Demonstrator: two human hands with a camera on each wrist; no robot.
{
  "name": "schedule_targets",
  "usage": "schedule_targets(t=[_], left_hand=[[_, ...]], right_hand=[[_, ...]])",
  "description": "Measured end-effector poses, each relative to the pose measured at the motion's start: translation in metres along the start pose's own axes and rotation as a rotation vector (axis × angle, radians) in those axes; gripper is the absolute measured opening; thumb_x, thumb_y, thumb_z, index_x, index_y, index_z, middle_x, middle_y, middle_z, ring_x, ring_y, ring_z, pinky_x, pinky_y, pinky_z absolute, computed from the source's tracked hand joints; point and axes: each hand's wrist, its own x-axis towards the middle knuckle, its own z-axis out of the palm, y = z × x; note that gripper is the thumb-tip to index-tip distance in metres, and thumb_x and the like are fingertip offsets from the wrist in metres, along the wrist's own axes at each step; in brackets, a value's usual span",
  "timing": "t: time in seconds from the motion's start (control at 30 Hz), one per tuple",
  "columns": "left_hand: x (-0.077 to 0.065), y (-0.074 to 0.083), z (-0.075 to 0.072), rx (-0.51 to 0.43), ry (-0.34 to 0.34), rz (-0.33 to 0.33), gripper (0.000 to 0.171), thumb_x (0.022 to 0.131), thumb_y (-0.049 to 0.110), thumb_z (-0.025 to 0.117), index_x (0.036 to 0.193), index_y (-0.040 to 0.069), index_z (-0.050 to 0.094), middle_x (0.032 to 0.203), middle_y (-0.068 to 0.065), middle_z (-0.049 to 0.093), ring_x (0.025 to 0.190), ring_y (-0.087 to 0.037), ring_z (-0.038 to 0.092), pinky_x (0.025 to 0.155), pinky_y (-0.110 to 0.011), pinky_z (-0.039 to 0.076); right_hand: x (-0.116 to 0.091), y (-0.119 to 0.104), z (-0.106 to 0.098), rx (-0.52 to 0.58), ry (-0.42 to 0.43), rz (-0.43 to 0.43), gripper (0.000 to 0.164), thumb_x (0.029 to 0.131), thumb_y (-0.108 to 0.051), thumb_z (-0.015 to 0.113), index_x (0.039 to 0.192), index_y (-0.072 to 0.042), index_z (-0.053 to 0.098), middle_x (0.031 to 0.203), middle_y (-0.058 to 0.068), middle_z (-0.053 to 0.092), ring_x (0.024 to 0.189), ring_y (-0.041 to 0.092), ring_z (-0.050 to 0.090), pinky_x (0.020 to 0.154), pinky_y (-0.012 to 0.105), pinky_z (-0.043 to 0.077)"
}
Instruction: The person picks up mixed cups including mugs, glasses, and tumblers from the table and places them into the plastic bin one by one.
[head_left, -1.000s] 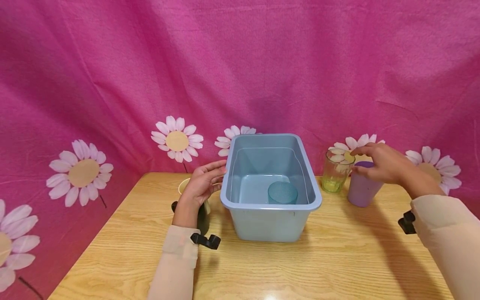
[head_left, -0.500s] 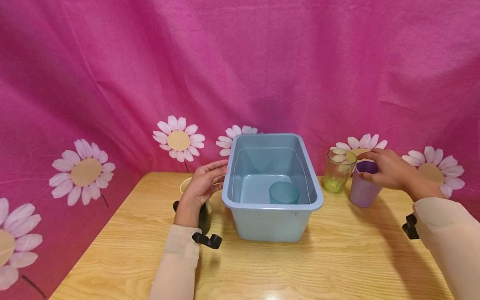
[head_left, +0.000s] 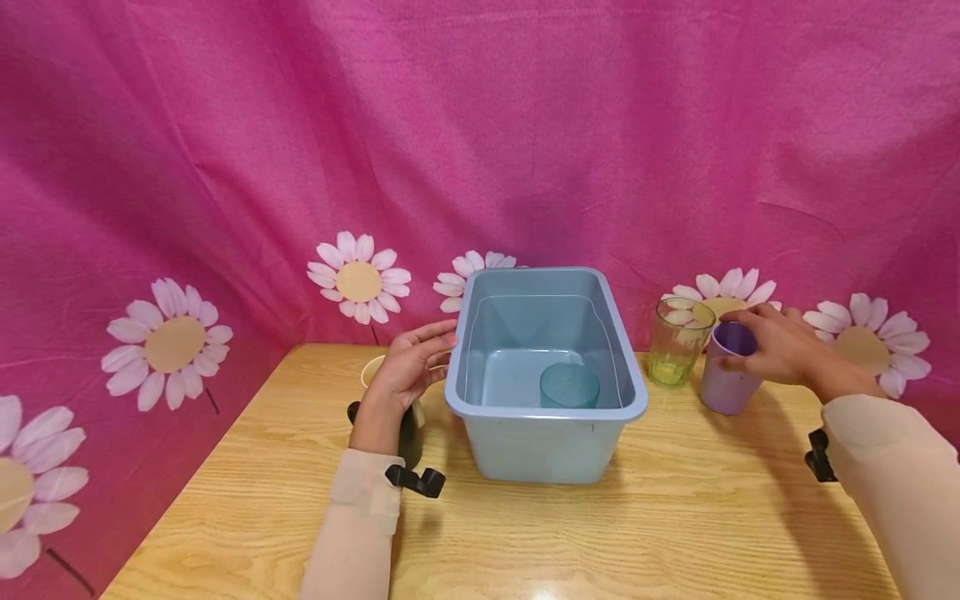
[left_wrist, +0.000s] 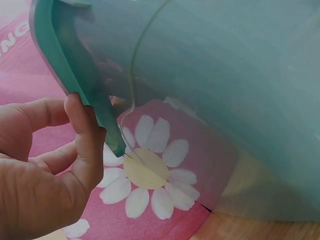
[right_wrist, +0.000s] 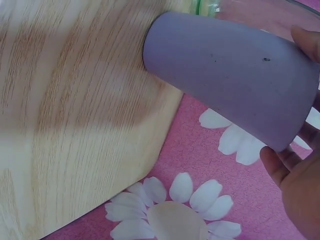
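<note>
A grey-blue plastic tub (head_left: 546,450) stands upright on the wooden table, with a round teal translucent container (head_left: 570,386) inside it near the front right. At the tub's left rim, my left hand (head_left: 408,367) holds the edge with bent fingers; the left wrist view shows the finger and thumb at the rim (left_wrist: 82,95). To the right, my right hand (head_left: 776,346) grips a purple cup (head_left: 727,387) around its top, thumb on the near side. Seen from the right wrist, fingertips (right_wrist: 272,162) touch the cup's rim. The cup stands upright.
A clear drinking glass (head_left: 678,346) with a yellow-green base stands between the tub and the purple cup. Partly hidden behind my left wrist is a dark cup (head_left: 410,442) with a cream rim. A pink flowered cloth (head_left: 555,133) hangs behind the table (head_left: 600,542).
My right hand has come down over the purple cup and closed around its rim, moving slightly right. The left hand stays at the tub's rim. The view has shifted slightly.
</note>
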Motion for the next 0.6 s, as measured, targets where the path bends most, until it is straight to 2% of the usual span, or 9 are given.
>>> schedule_targets(t=[0.37, 0.6], left_hand=[[-0.0018, 0.0015, 0.0008, -0.007, -0.002, -0.008, 0.044, 0.098, 0.009, 0.068, 0.139, -0.002, 0.060, 0.105, -0.003, 0.074, 0.083, -0.019, 0.071, 0.077, -0.033, 0.059], [-0.0030, 0.0026, 0.0009, 0.006, 0.004, -0.012, 0.044, 0.098, 0.010, 0.068, 0.139, -0.001, 0.060, 0.108, -0.004, 0.073, 0.086, -0.020, 0.070, 0.078, -0.033, 0.059]], right_hand=[[0.0022, 0.0010, 0.0010, 0.036, -0.048, 0.055, 0.074, 0.078, -0.041, 0.082, 0.137, -0.005, 0.055, 0.127, 0.037, 0.047, 0.095, 0.050, 0.042, 0.065, 0.049, 0.038], [0.0022, 0.0018, 0.0019, 0.022, -0.047, 0.045, 0.074, 0.078, -0.042, 0.083, 0.134, -0.002, 0.056, 0.120, 0.036, 0.053, 0.101, 0.046, 0.048, 0.073, 0.048, 0.032]])
